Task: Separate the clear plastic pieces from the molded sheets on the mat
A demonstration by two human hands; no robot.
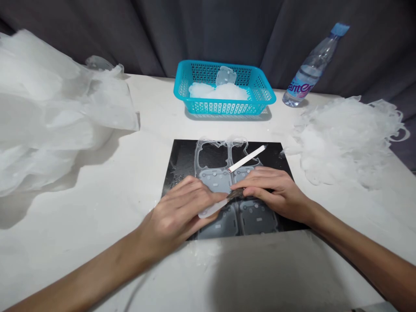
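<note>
My left hand (pixel 183 206) is closed on a small translucent silicone-like piece (pixel 212 209), pinched between thumb and fingers. In my right hand (pixel 273 188) is a small dark tool with a pointed end (pixel 235 193), its tip at the piece's edge; the fingers hide much of it. Under both hands a translucent molded sheet (pixel 214 177) lies on a black board (pixel 182 160). Several rounded-square panels show in the sheet, and its far end has cut-out openings with thin ragged borders. A white pen-like stick with a dark tip (pixel 247 158) rests across the sheet's far part.
Behind the board stands a turquoise basket (pixel 227 107) with translucent pieces inside. A water bottle (pixel 303 80) is at the back right. Heaps of translucent material lie on the right (pixel 351 138) and left (pixel 58 112) of the white table (pixel 130 225). A dark curtain (pixel 208 30) hangs behind.
</note>
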